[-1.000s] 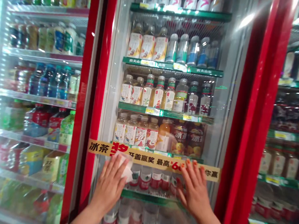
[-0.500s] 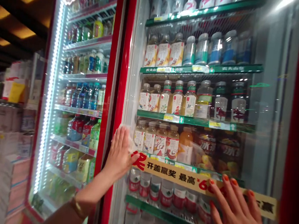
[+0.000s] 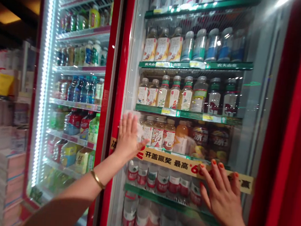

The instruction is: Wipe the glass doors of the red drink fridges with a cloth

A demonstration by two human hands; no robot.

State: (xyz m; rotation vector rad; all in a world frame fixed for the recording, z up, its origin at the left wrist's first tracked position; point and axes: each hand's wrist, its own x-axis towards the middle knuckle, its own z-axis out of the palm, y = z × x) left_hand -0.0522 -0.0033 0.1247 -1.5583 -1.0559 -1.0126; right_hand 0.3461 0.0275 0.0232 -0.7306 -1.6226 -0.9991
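Observation:
My left hand [image 3: 128, 135] lies flat at the left side of the glass door [image 3: 249, 83], with a white tissue [image 3: 139, 126] under it. The tissue's edges show around the fingertips and beside the thumb. Lower on the right, my right hand [image 3: 222, 192] rests on the same door with its fingers spread and nothing in it. Its fingertips cover part of a yellow promotional strip [image 3: 167, 160] that crosses the door. Behind the glass, drink bottles [image 3: 175, 94] stand in rows on shelves with green edges.
A red door frame [image 3: 122, 71] runs up the left side of the glass, and a red panel [image 3: 297, 141] stands at the right. Another lit drinks cooler [image 3: 80, 67] is to the left. Stacked cartons [image 3: 14, 181] are at far left.
The camera view has shifted, so the cooler appears farther left and higher. My left hand has slid slightly up the glass with the tissue. My right hand stays spread on the strip.

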